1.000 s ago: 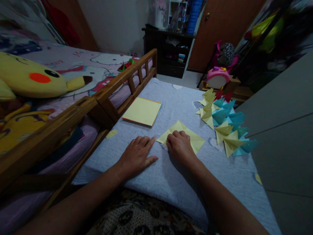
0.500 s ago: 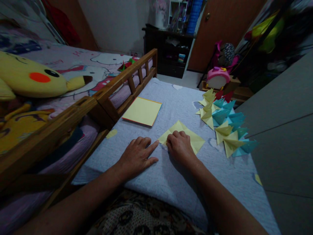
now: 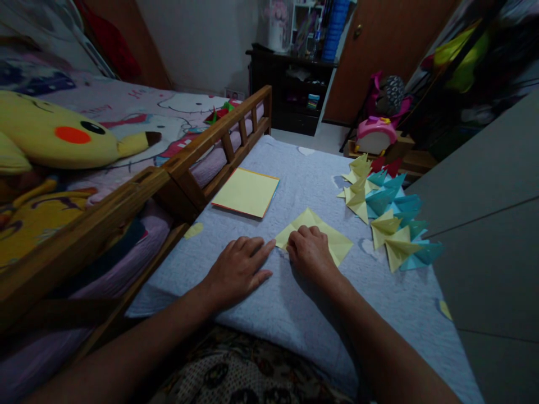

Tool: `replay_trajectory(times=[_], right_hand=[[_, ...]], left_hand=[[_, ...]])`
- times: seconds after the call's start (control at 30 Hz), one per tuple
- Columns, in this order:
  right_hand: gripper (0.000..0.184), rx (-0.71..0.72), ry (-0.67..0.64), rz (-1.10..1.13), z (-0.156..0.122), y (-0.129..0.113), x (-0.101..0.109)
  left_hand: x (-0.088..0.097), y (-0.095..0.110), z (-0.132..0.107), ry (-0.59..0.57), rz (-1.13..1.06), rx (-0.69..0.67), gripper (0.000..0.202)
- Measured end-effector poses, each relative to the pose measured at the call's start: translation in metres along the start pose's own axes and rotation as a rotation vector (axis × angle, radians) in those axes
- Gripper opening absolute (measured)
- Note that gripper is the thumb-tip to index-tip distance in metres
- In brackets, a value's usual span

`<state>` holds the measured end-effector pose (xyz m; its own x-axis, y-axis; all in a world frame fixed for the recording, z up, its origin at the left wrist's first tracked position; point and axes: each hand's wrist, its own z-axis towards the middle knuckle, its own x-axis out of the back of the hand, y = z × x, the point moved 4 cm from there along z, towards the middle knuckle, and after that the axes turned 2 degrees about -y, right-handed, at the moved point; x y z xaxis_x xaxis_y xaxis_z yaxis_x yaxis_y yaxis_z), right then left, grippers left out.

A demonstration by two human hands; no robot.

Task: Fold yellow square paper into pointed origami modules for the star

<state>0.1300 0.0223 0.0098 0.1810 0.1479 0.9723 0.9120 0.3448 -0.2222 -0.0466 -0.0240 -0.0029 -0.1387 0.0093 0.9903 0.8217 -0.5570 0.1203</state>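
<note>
A yellow square of origami paper (image 3: 339,242) with crease lines lies flat, one corner pointing away from me. My right hand (image 3: 312,251) rests over its near side, fingers curled down and closed at the paper's edge; the fingertips are mostly hidden. To the left, my left hand (image 3: 239,268) lies palm down with fingers stretched out, its index fingertip at the paper's left corner. Beyond that hand sits a neat stack of origami paper (image 3: 246,193), yellow on top with red, orange and blue edges showing. Several folded yellow paper pieces (image 3: 398,247) and blue ones (image 3: 385,197) stand at the right.
A pale blue cloth (image 3: 295,314) covers the work surface. Along the left runs a wooden bed rail (image 3: 214,132), with a yellow plush toy (image 3: 46,134) on the bed behind it. A grey panel (image 3: 497,224) borders the right side. Further back stands a dark cabinet (image 3: 290,120).
Almost nothing differs. The left index fingertip stays at the paper's corner and the right hand keeps its place; the whole view has shifted very slightly.
</note>
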Motion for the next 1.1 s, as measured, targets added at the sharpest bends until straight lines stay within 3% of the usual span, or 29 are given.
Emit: replay_trajectory(times=[0.17, 0.27, 0.67, 1.1], right_hand=[[0.014, -0.005, -0.001, -0.019, -0.001, -0.002, -0.001], [0.014, -0.008, 0.018, -0.017, -0.001, -0.002, 0.002], [0.012, -0.117, -0.082, 0.193, -0.003, 0.057, 0.017], [0.011, -0.152, -0.055, 0.260, -0.001, 0.060, 0.013]], left_hand=[[0.001, 0.016, 0.009, 0.039, -0.026, -0.237, 0.047], [0.000, 0.021, 0.014, 0.024, -0.048, -0.286, 0.046], [-0.004, 0.030, 0.025, -0.085, 0.015, -0.208, 0.062], [-0.011, 0.029, 0.022, -0.100, 0.016, -0.195, 0.066]])
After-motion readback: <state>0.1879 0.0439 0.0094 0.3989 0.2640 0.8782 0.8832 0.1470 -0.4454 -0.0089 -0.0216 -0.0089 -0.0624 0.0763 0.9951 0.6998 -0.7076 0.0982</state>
